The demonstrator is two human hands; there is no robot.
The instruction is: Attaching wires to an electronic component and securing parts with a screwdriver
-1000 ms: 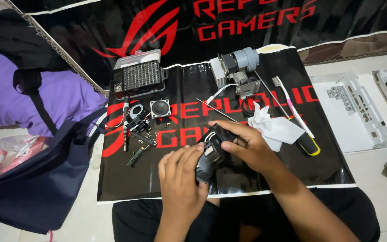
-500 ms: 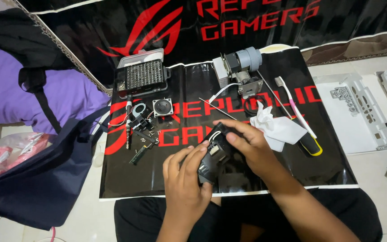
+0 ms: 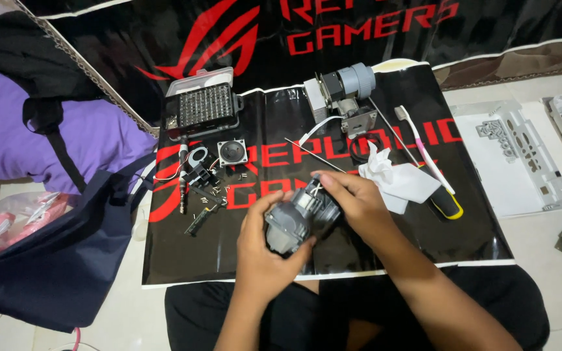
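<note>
Above the black mat (image 3: 463, 240), grey lens assembly (image 3: 297, 218) between both hands (image 3: 265, 250) (image 3: 352, 201).

Lens assembly (image 3: 302, 218) now turned in both hands: a second ago it read as a dark block under the fingers, now its grey barrel and round glass end face down-left toward the left hand (image 3: 269, 250), more of the grey body exposed. Right hand (image 3: 352, 201) has shifted from lying over the top of the part to gripping its upper right end, fingertips at the top edge; left hand has slid from the side to cupping under the lens end. Camera view also drifted slightly, the mat (image 3: 424, 247) sits a bit higher in frame.
</note>
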